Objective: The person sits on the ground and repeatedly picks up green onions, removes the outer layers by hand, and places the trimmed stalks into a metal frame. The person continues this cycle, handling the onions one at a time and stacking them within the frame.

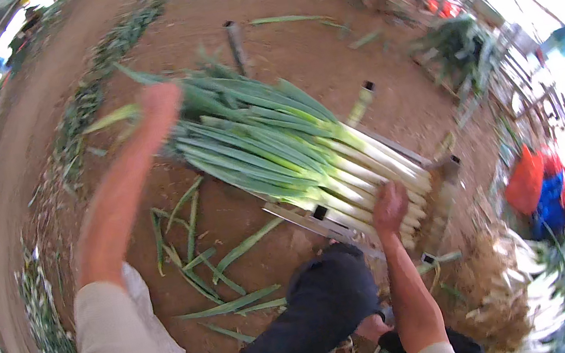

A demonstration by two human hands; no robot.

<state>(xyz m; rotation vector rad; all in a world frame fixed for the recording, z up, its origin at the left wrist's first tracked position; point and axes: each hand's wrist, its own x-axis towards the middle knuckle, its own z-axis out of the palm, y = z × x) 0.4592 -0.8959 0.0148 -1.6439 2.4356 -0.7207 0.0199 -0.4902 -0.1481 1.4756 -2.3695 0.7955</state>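
A thick layer of large green onions with long leaves (253,136) lies across a low metal frame (336,223), the white stems pointing to the lower right. My right hand (391,205) rests on the white stems near their root ends; whether its fingers grip any stem is unclear. Out at the leaf tips, my left hand (161,98) is blurred, and a pale green leaf (110,118) shows just to its left. I cannot tell whether that leaf is in its fingers. Black-capped posts of the frame stick up around the bundle.
Cut leaves (200,259) lie scattered on the dirt floor left of my knee (331,292). Rooted onions (497,286) are piled at the lower right. Red and blue bags (542,187) stand beyond them, and another heap of leaves (461,46) lies at the upper right.
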